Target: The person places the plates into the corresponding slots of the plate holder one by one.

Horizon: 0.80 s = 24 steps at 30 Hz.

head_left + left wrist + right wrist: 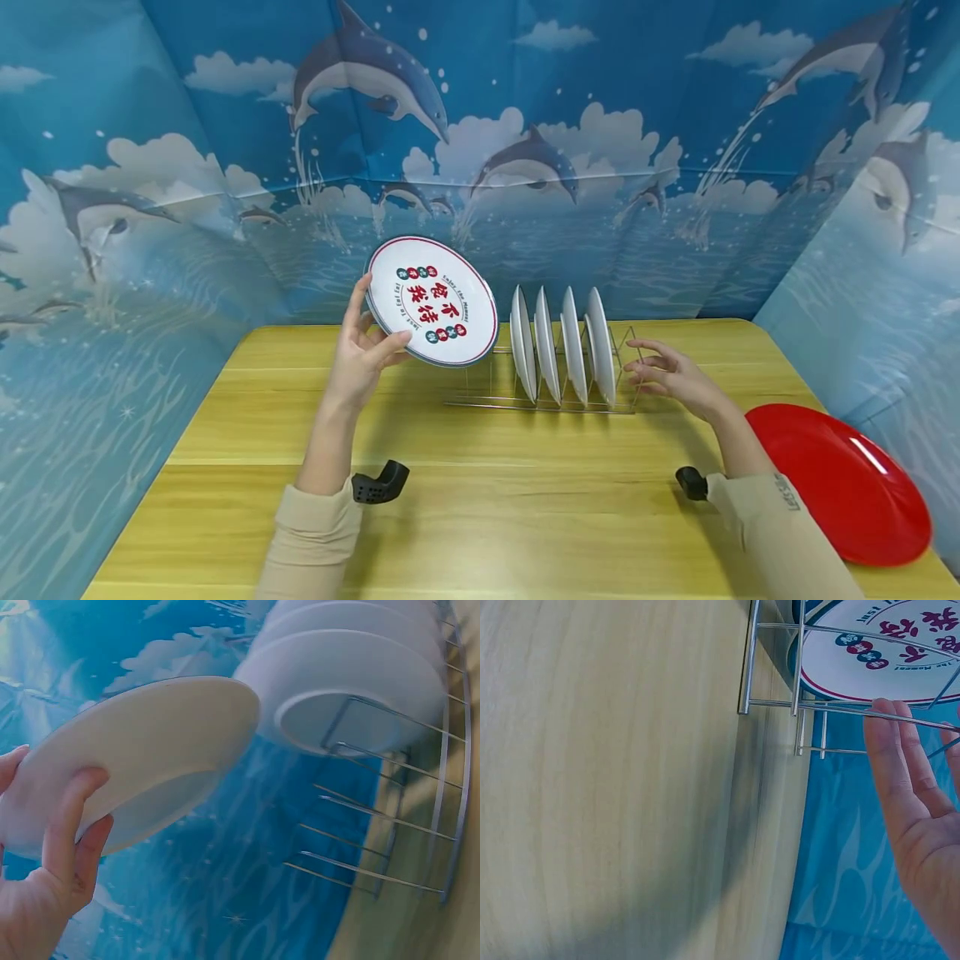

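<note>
- Beige sleeves (311, 542) are seen nearest, with a black wrist device (381, 483) worn on the left wrist and another on the right.
- To the right, a large red plate (847, 492) is laid flat on the wooden tabletop (525, 525), partly covered by the right sleeve.
- By the left hand (354, 354) a printed plate (431, 287) is pinched at its left and lower-left rim, the thumb on the printed face, the other fingers (66, 817) against the back.
- That plate is held off the tabletop and tilted, stretched from upper left to lower right of the head view; by the left hand it is reached far more closely than by the right.
- Below and to the right of it is set a wire rack (480, 406), its bare left-end wires turned toward the plate; whether they are touched cannot be told.
- At the rack's right end the right hand (678, 379) is poised, fingers loosely extended at the wire, nothing gripped.
- Between, four white plates (573, 346) are stood on edge, side by side.
- Farthest, a dolphin backdrop (600, 242) is hung.
</note>
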Available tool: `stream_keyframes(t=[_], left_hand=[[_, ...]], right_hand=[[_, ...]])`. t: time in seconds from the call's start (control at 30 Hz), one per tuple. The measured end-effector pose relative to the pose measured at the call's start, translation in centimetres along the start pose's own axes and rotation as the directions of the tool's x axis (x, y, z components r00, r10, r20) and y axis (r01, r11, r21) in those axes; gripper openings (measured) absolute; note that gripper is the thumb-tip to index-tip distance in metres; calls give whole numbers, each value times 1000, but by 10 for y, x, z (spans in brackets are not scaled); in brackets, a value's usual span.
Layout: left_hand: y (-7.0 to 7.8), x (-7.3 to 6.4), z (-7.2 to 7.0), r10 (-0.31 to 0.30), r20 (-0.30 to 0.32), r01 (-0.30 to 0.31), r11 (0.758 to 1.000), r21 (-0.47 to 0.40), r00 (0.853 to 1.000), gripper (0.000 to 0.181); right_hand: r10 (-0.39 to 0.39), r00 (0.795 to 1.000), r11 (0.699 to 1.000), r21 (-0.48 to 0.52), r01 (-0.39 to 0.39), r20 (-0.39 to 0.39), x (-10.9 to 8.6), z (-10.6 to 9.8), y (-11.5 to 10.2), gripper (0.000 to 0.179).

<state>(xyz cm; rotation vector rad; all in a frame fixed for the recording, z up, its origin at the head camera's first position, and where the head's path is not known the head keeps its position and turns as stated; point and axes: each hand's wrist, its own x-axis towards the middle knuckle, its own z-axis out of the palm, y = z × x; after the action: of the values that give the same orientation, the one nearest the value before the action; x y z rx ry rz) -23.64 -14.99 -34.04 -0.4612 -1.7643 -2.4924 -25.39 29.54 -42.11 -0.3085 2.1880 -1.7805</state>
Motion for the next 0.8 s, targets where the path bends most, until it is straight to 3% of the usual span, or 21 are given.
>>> stream_keyframes(t=[0.3,0.8], left_hand=[[-23,3,11,-63,32,58,988,146,997,82],[-40,11,41,-46,107,17,967,254,993,79]], right_hand=[[0,1000,1000,12,0,-17,2,1,2,50],[-10,1000,1000,27,11,-18,2,2,2,49]])
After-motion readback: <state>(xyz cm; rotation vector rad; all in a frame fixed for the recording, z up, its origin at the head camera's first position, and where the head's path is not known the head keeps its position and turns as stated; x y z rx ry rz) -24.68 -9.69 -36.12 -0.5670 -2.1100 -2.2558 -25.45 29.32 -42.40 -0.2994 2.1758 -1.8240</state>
